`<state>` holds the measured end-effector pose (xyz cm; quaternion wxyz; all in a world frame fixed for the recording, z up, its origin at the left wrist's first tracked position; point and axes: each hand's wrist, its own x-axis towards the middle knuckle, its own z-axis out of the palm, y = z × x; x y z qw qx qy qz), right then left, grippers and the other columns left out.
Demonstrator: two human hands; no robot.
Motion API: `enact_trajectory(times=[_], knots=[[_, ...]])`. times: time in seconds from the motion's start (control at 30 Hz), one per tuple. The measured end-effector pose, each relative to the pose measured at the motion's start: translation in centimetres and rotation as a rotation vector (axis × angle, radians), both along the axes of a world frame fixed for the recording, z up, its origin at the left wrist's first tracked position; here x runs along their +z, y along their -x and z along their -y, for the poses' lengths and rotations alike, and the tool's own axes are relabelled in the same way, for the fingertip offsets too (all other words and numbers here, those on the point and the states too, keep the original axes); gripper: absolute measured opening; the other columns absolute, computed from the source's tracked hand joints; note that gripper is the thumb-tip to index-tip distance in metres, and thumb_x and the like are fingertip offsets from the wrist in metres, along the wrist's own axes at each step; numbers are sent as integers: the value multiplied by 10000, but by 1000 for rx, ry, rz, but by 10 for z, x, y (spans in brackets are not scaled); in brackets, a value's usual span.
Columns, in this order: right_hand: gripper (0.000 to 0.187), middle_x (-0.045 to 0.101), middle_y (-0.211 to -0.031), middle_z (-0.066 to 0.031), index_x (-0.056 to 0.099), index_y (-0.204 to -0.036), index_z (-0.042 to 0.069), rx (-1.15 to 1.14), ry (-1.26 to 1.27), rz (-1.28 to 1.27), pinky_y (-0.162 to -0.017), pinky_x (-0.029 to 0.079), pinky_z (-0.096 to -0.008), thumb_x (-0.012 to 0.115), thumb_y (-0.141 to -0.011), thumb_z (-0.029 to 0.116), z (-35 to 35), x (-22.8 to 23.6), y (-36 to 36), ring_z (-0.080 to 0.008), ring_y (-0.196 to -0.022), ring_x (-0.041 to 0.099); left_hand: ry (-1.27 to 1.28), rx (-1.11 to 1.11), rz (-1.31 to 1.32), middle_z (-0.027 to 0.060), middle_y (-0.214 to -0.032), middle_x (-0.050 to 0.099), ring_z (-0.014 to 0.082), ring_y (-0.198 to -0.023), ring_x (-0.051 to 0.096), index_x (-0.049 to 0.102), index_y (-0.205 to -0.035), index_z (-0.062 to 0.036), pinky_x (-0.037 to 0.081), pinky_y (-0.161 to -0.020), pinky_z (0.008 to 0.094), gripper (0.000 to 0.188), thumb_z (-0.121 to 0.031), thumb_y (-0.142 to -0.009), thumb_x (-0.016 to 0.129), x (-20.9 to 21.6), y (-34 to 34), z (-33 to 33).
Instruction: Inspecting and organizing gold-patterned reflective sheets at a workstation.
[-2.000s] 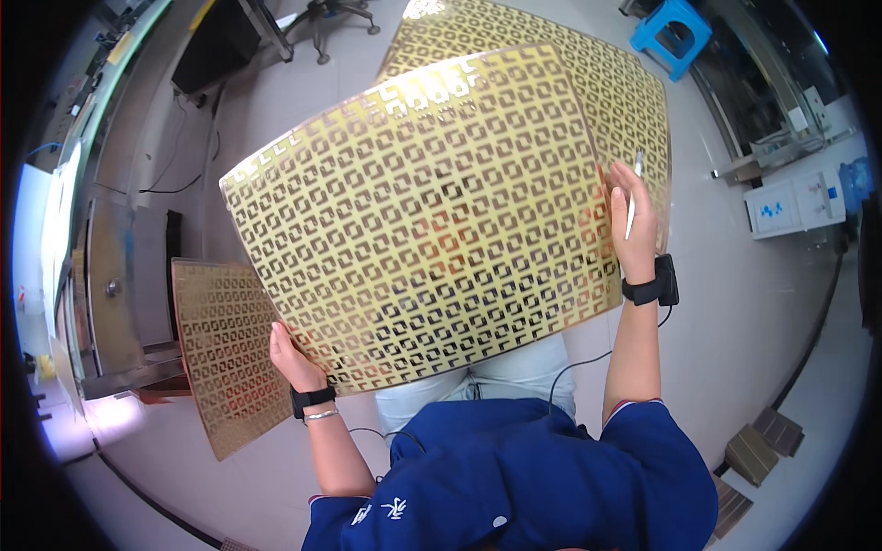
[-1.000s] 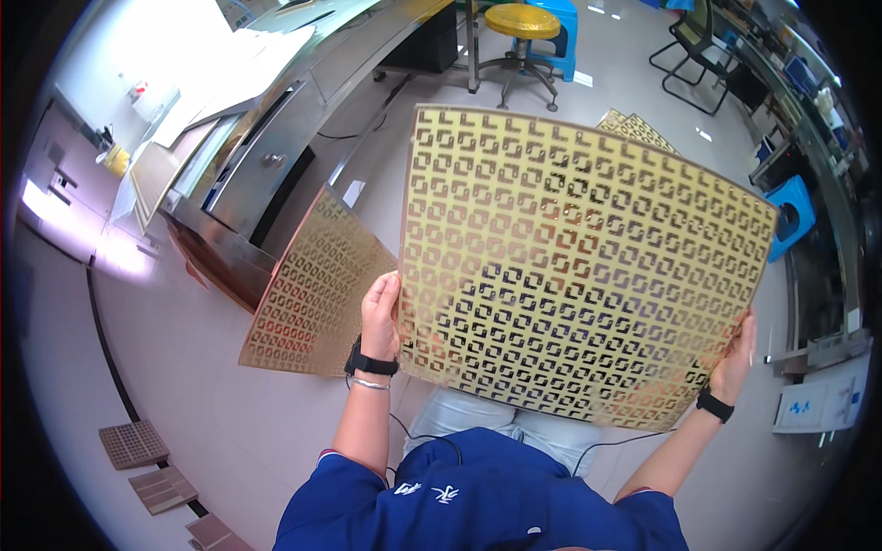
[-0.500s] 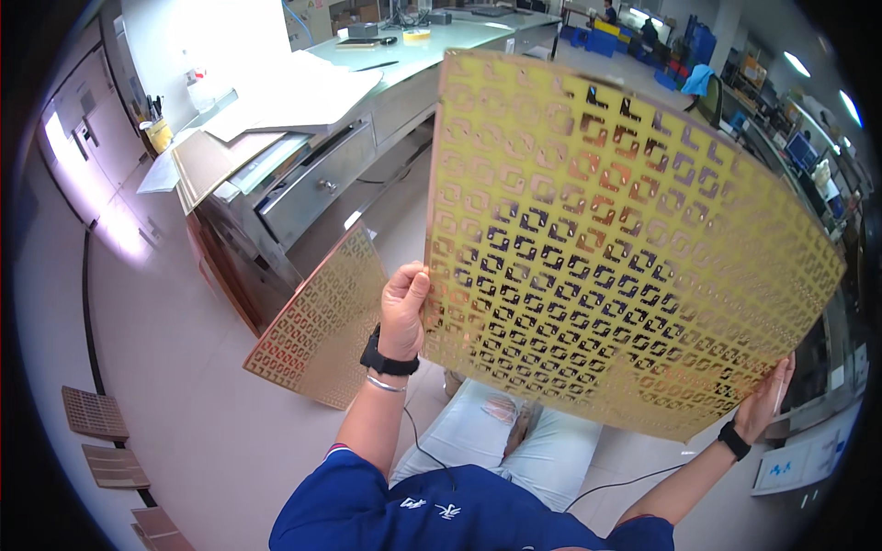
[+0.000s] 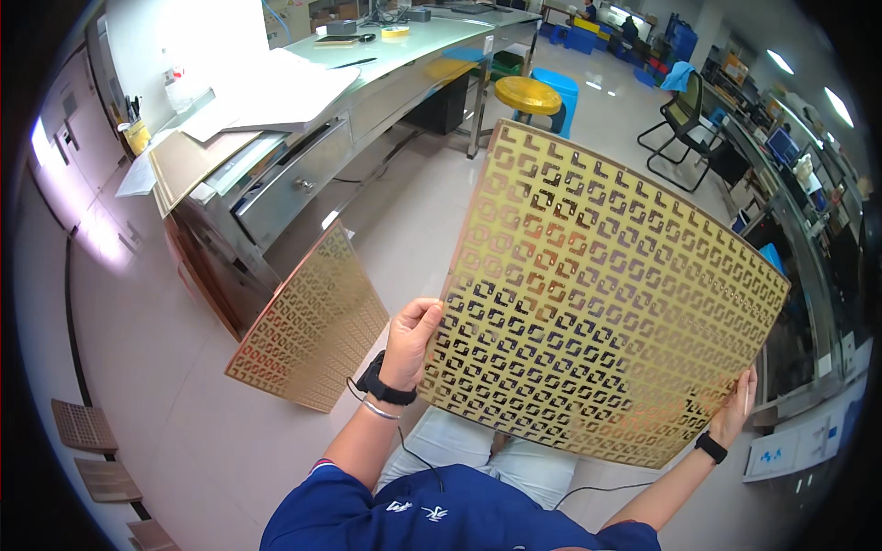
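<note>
A large yellow circuit board panel point(image 4: 602, 303), covered in rows of shiny copper L-shaped and ring-like pads, is held up in front of me, tilted. My left hand point(image 4: 415, 338) grips its left edge, thumb on the face and the other fingers behind it. At the lower right edge, my right hand point(image 4: 734, 404) holds the panel too, its fingers partly hidden behind it. To the left of my left hand, a second patterned panel point(image 4: 312, 321) stands slanting on the floor, near the desk.
The glass-topped desk point(image 4: 413, 60) at upper left bears papers point(image 4: 285, 96) and a yellow tape roll point(image 4: 395, 32). Its drawer point(image 4: 294, 179) faces me. Beyond are a yellow round stool point(image 4: 528, 95) and a black chair point(image 4: 684, 119). Several panels point(image 4: 83, 425) lean at far left. A workbench lines the right.
Both hands have brought the panel lower and farther from the view, so it looks smaller. The stool and chair behind it have come into sight. Both hands keep their grip.
</note>
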<state>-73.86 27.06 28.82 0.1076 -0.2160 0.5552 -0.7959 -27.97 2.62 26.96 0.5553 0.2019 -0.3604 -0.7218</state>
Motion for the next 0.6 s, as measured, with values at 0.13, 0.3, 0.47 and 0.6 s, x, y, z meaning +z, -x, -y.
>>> enact_trajectory(times=[0.13, 0.3, 0.47, 0.6], knots=[[360, 546, -1157, -79, 470, -1219, 11, 50, -11, 5, -932, 402, -300, 538, -934, 221, -5, -4, 6, -162, -1074, 513, -43, -37, 18, 48, -913, 645, 101, -819, 607, 596, -979, -22, 505, -747, 235, 130, -128, -908, 572, 5, 4, 0], [369, 508, -1211, -89, 453, -1235, 0, -65, 50, -125, -952, 373, -306, 510, -948, 225, -4, 13, 13, -160, -1119, 473, 114, 12, 34, 15, -928, 631, 82, -825, 585, 590, -996, -40, 492, -752, 216, 124, -130, -917, 558, 15, 8, 5], [386, 492, -1252, -91, 387, -1298, 58, 6, 283, -211, -967, 342, -307, 478, -962, 223, 0, 44, 21, -164, -1155, 445, 484, 144, 141, 14, -983, 576, 118, -971, 506, 590, -953, -52, 404, -861, 280, 81, -109, -897, 578, 31, 13, 26], [501, 395, -1362, -91, 303, -1379, 81, -1513, -452, -1823, -1063, 276, -382, 422, -962, 330, 17, 34, 53, -220, -1273, 353, 1112, 342, 374, 81, -1142, 529, 162, -1076, 482, 614, -999, -57, 406, -939, 310, 135, -75, -869, 586, 11, 26, 55]])
